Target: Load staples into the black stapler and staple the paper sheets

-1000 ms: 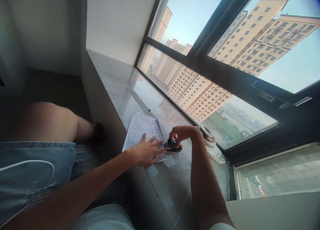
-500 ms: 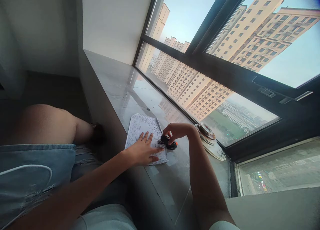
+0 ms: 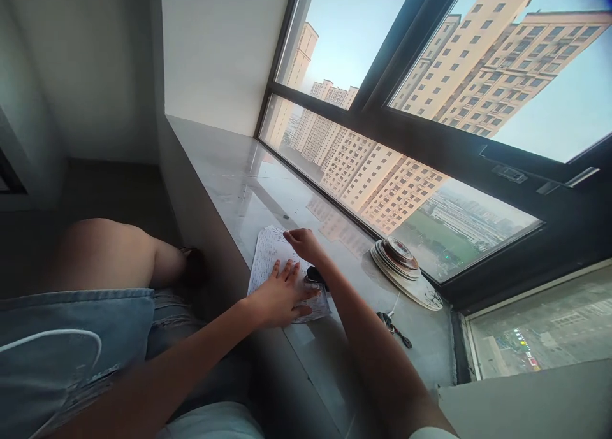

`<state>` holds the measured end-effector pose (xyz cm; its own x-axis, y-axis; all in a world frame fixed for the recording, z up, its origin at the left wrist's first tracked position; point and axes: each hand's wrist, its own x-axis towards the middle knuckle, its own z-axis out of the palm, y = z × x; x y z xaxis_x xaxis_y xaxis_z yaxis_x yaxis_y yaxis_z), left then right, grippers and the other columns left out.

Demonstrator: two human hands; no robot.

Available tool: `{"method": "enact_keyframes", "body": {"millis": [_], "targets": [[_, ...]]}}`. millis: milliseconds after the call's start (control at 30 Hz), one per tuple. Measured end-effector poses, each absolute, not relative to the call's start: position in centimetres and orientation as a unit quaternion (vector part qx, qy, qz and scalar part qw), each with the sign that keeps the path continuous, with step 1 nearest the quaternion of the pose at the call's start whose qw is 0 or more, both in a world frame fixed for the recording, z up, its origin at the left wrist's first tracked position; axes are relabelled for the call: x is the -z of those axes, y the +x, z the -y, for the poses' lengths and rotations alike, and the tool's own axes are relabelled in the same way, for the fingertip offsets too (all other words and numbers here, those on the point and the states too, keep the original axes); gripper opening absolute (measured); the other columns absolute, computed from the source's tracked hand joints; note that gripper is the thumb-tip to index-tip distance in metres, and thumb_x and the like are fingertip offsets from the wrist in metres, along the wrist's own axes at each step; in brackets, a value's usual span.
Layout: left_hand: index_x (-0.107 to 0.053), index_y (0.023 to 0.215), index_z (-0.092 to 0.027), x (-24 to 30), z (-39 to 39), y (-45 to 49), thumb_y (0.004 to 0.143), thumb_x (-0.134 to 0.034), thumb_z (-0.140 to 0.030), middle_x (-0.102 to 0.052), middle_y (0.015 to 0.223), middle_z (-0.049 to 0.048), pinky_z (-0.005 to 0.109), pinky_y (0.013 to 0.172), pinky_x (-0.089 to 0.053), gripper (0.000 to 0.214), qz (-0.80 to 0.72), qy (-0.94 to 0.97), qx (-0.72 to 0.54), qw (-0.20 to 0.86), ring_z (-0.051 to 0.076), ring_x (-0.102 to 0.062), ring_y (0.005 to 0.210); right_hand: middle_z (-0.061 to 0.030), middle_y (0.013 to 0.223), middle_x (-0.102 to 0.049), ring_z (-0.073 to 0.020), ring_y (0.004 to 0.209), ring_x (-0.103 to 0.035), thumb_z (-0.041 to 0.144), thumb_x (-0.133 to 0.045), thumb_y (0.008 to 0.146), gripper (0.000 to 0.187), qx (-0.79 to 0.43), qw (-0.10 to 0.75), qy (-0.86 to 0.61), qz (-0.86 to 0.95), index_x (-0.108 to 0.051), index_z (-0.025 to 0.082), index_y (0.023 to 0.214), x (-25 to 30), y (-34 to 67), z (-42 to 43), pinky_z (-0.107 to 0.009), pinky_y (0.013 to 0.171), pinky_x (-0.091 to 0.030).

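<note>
I see my left hand (image 3: 282,292) lying flat on the paper (image 3: 268,255), fingers spread and pointing toward the window (image 3: 406,184), the palm pressing the near half of the sheet down. The paper is a printed page covered in small dark text, and it lies on the grey stone sill (image 3: 224,165) close to its front edge, with one corner under my left fingertips. My right hand (image 3: 300,243) reaches across to the far edge of the same page. Its fingers are curled together with the tips down on the sheet, and I cannot tell whether they pinch the paper or only rest on it. A small black tool (image 3: 315,275) sits on the page between my two hands, just beside my left fingertips and partly hidden under my right wrist, so I cannot make out its shape or whether either hand touches it. Farther right on the sill, near the window frame, a stack of plates (image 3: 400,267) stands, the top ones patterned and the lowest one wider and pale. A thin dark cord (image 3: 394,325) lies on the sill just in front of the stack, well apart from the paper. Below the sill on the left I see a bare knee (image 3: 105,254) and a patch of light denim (image 3: 71,343). Beyond the glass stand tall beige buildings.
</note>
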<state>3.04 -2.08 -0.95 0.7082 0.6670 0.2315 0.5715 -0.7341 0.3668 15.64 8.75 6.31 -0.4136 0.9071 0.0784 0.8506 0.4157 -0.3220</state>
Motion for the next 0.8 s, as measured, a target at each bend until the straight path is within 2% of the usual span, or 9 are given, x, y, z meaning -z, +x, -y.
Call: {"method": "enact_keyframes", "body": {"millis": [67, 167, 367, 567, 800], "targets": [[-0.040, 0.147, -0.047, 0.8, 2.2, 3.0, 0.095, -0.040, -0.064, -0.015, 0.165, 0.0068, 0.070, 0.113, -0.007, 0.054, -0.338, 0.914, -0.176, 0.135, 0.047, -0.007, 0.149, -0.0007, 0.057, -0.043, -0.0129, 0.057, -0.037, 0.047, -0.030, 0.099, 0.052, -0.068, 0.125, -0.547, 0.825, -0.053, 0.017, 0.063, -5.8, 15.3, -8.7, -0.028, 0.056, -0.026], [-0.041, 0.147, -0.046, 0.7, 2.4, 3.1, 0.096, -0.041, -0.062, -0.016, 0.165, 0.0064, 0.071, 0.113, -0.007, 0.054, -0.339, 0.914, -0.174, 0.137, 0.046, -0.009, 0.149, -0.0034, 0.060, -0.051, -0.0135, 0.057, -0.040, 0.043, -0.031, 0.100, 0.051, -0.027, 0.117, -0.582, 0.804, -0.060, 0.016, 0.068, -5.5, 15.6, -8.9, -0.029, 0.057, -0.027], [-0.039, 0.148, -0.045, 0.8, 2.6, 3.3, 0.096, -0.041, -0.061, -0.015, 0.165, 0.0082, 0.073, 0.111, -0.005, 0.054, -0.346, 0.912, -0.171, 0.138, 0.048, -0.005, 0.148, -0.0147, 0.082, -0.069, -0.0199, 0.069, -0.059, 0.038, -0.033, 0.102, 0.047, 0.003, 0.065, -0.638, 0.767, -0.071, 0.015, 0.084, -5.2, 15.6, -8.9, -0.030, 0.060, -0.035], [-0.038, 0.149, -0.043, 0.5, 3.0, 3.6, 0.097, -0.045, -0.055, -0.010, 0.166, 0.0088, 0.073, 0.112, -0.004, 0.054, -0.355, 0.906, -0.172, 0.153, 0.049, -0.003, 0.148, -0.0184, 0.094, -0.071, -0.0258, 0.085, -0.068, 0.031, -0.037, 0.101, 0.041, 0.049, 0.044, -0.670, 0.740, -0.073, 0.013, 0.098, -5.1, 15.0, -8.4, -0.030, 0.069, -0.045], [-0.041, 0.148, -0.038, 0.0, 3.2, 3.6, 0.093, -0.054, -0.050, -0.021, 0.164, 0.0089, 0.074, 0.111, -0.004, 0.058, -0.361, 0.903, -0.172, 0.159, 0.048, -0.006, 0.148, -0.0195, 0.096, -0.072, -0.0274, 0.093, -0.069, 0.010, -0.047, 0.091, 0.028, 0.104, -0.002, -0.651, 0.752, -0.073, 0.011, 0.100, -4.3, 13.9, -7.6, -0.033, 0.078, -0.048]]}}
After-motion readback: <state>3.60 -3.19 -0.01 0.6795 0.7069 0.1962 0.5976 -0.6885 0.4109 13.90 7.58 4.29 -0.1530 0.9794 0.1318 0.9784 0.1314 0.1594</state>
